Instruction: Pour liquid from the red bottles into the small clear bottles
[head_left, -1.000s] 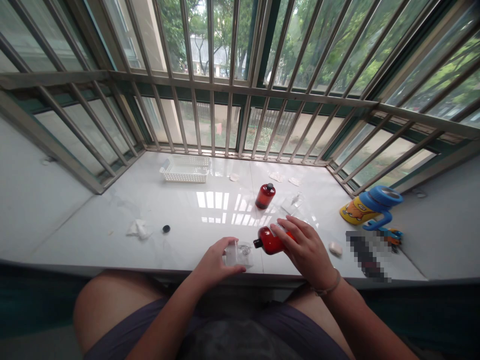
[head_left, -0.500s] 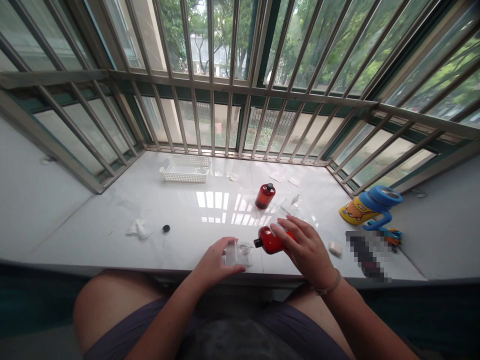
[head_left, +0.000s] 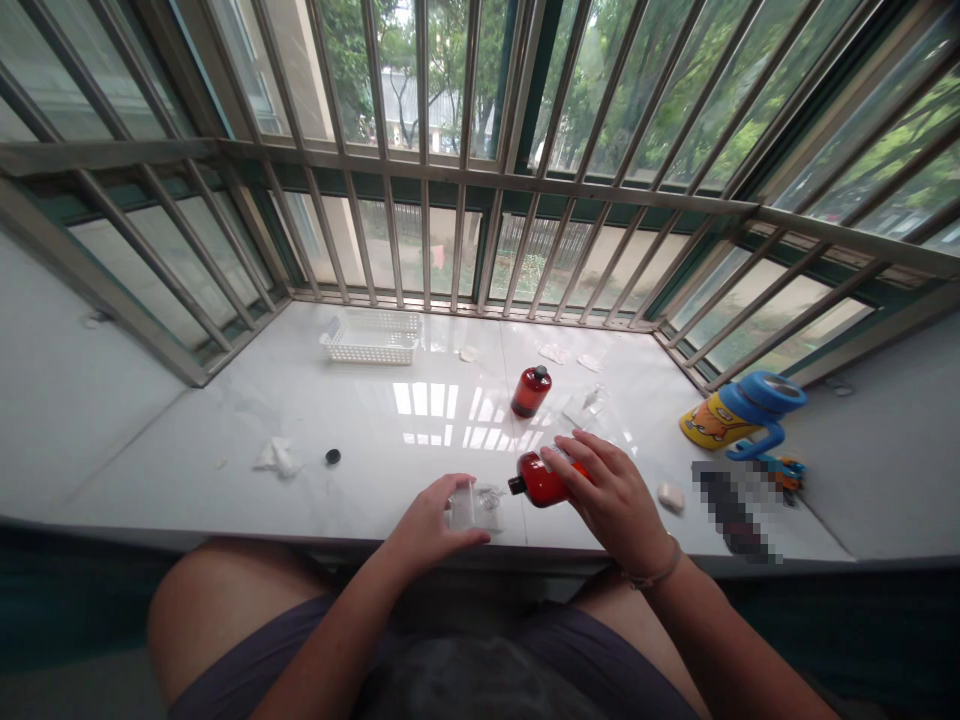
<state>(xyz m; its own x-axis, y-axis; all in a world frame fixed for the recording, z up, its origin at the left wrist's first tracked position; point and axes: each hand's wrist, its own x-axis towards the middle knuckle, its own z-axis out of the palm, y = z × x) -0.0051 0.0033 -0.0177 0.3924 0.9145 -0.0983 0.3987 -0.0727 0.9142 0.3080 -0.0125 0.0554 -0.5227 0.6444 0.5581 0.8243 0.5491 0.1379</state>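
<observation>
White marble worktop [head_left: 360, 440] in a barred window bay carries everything. Nearest, the left hand [head_left: 431, 525] grips a small clear container [head_left: 476, 505] at the front edge, fingers curled round it. Just beside it, the right hand [head_left: 611, 500] grasps a red bottle [head_left: 540, 480] tipped on its side, open neck at the container; pouring looks underway, not finished. Its likely cap [head_left: 333, 457] lies well apart, left. Farther back stand 1 capped bottle [head_left: 530, 391] and a basket [head_left: 371, 338].

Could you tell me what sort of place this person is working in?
Probably a home bay window: a glossy white marble-like sill enclosed by metal security bars, with trees outside, and a yellow child's cup with blue lid lying on the sill.
</observation>
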